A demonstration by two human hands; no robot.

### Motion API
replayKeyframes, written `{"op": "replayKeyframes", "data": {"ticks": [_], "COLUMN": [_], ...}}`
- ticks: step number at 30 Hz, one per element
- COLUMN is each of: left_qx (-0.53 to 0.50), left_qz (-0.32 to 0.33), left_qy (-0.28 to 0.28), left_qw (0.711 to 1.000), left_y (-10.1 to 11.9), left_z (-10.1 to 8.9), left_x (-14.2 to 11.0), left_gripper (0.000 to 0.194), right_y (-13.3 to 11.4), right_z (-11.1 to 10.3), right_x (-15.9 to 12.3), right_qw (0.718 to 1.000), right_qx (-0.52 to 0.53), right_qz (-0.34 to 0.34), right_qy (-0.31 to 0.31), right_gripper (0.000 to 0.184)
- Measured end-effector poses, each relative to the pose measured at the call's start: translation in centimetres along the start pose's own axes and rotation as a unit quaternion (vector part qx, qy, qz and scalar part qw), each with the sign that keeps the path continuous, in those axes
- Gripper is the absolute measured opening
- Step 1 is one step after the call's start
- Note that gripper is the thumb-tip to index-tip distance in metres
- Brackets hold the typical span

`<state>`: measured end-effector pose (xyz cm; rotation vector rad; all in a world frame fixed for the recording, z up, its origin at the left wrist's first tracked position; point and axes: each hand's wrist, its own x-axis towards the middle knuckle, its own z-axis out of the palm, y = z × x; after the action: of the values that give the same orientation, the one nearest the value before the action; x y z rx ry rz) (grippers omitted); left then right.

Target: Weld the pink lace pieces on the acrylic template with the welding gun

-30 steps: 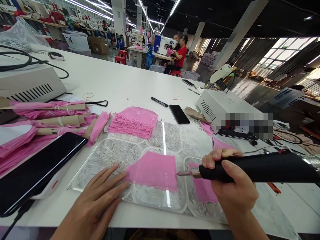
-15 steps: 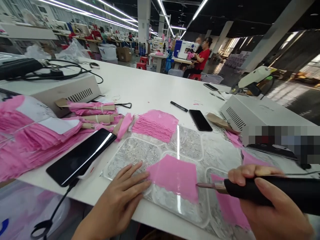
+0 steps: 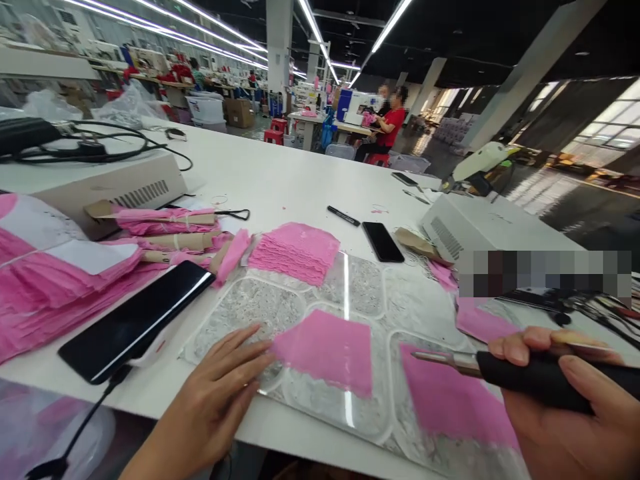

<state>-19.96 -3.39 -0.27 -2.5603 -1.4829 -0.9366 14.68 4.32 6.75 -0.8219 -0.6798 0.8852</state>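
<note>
Under my left hand's (image 3: 210,393) fingertips is the left edge of a thin pink fabric piece (image 3: 327,350); the fingers are stretched out. The piece lies flat on a clear patterned plate (image 3: 250,303) with rounded panels. My right hand (image 3: 575,400) grips the black handle of a soldering iron (image 3: 525,381). Its bare metal tip points left, over the upper left corner of a second pink fabric piece (image 3: 450,400); whether it touches I cannot tell. Behind the first piece sits a stack of pink fabric pieces (image 3: 295,253) with wavy edges.
A large black phone (image 3: 140,320) with a cable lies left, beside tied pink fabric bundles (image 3: 65,287). A smaller phone (image 3: 383,241) and a marker (image 3: 343,215) lie behind the plate. Grey vented boxes (image 3: 500,230) flank the white table (image 3: 260,173). People work at machines beyond.
The soldering iron's tip has left the right edge of the first fabric piece and moved right, over the second piece. My left hand stays on the fabric. The view has turned slightly right.
</note>
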Motion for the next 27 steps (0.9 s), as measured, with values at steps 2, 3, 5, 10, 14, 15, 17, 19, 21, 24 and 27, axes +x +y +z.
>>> {"op": "replayKeyframes", "data": {"ticks": [2,3,5,10,14,15,17,19,21,24,27], "left_qx": [-0.003,-0.008,-0.021,-0.038,-0.053,-0.059,-0.070,-0.077,-0.072,-0.044,-0.023], "left_qz": [0.007,0.010,0.008,0.038,0.110,0.120,0.122,0.115,0.110,0.107,0.103], "left_qy": [0.021,0.034,0.067,0.091,0.058,0.055,0.057,0.063,0.062,0.053,0.038], "left_qw": [1.000,0.999,0.998,0.994,0.991,0.989,0.988,0.988,0.989,0.992,0.994], "left_y": [-0.4,-0.6,-0.7,2.6,8.5,9.9,12.1,13.5,14.2,14.4,14.3], "left_z": [0.2,0.3,0.5,0.9,3.1,4.0,5.9,7.6,8.9,10.1,10.5], "left_x": [0.0,0.0,0.2,2.1,5.5,6.5,8.3,9.6,10.3,10.6,10.6], "left_gripper": [0.041,0.042,0.041,0.041,0.034,0.032,0.028,0.025,0.022,0.022,0.024], "right_y": [-1.0,-1.5,-2.6,-4.7,-4.6,-4.4,-3.8,-3.1,-2.4,-1.3,-0.3], "right_z": [-0.6,-1.0,-2.0,-3.9,-3.3,-2.9,-2.2,-1.6,-1.1,-0.6,-0.2], "right_x": [0.7,1.1,1.9,3.4,4.4,4.6,4.8,4.9,4.8,4.4,4.1], "right_qw": [0.999,0.999,0.999,0.998,0.999,0.999,0.999,0.996,0.992,0.987,0.983], "right_qx": [-0.002,-0.006,-0.020,-0.049,-0.037,-0.029,-0.012,0.003,0.015,0.022,0.028], "right_qz": [-0.017,-0.024,-0.033,-0.037,-0.010,-0.006,0.002,0.015,0.033,0.040,0.037], "right_qy": [0.028,0.035,0.016,-0.015,-0.006,-0.015,-0.045,-0.083,-0.119,-0.156,-0.175], "right_gripper": [0.022,0.021,0.021,0.026,0.018,0.021,0.024,0.022,0.017,0.015,0.015]}}
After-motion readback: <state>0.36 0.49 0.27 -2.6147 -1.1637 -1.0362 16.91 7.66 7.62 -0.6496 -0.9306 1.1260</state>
